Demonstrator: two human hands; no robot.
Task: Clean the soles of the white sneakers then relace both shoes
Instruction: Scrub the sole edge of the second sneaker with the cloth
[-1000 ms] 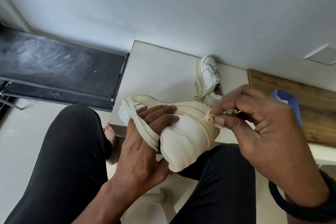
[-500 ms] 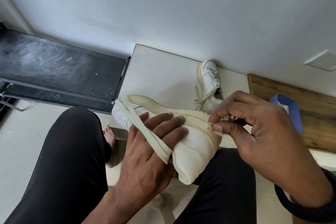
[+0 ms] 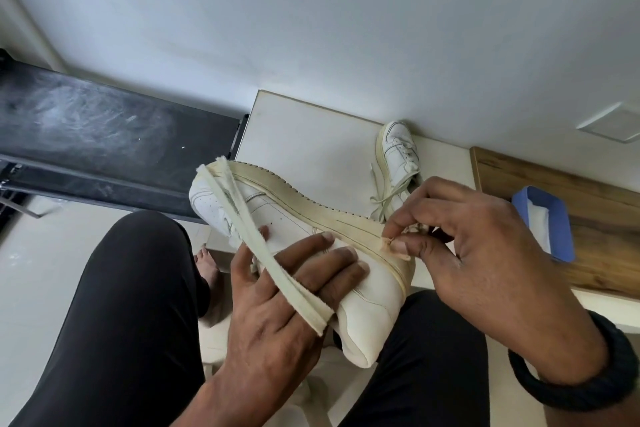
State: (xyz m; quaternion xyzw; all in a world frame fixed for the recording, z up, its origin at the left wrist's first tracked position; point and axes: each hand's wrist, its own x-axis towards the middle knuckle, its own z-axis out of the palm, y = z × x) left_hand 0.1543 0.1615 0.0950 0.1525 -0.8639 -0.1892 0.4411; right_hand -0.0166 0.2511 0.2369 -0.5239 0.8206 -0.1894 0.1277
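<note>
Step in hand, by my judgement: sole cleaning, first shoe; relacing not begun. My left hand [image 3: 277, 315] steadies the sneaker [image 3: 370, 308] over my lap, on its side, fingers spread and nearly straight across the upper, thumb hidden. A loose lace [image 3: 263, 246] lies draped over the back of this hand and runs up across the toe. My right hand [image 3: 485, 253] pinches a small wad [image 3: 394, 248] between thumb and forefinger and presses it on the sole [image 3: 284, 191] edge near the heel. That edge looks yellowed along its whole length, so the next move calls for working the wad toward the toe with firm pressure while the left hand braces against it. The second sneaker [image 3: 398, 149] stands on the ledge [image 3: 311, 135] just beyond my right fingers, against the wall, laces hanging loose. A blue tray [image 3: 561, 215] sits right of my right hand on a board [image 3: 606, 204], within reach. Room: open above the ledge ahead of both hands. Limits: the wall behind the second sneaker, my thighs close below, the draped lace liable to slip.
</note>
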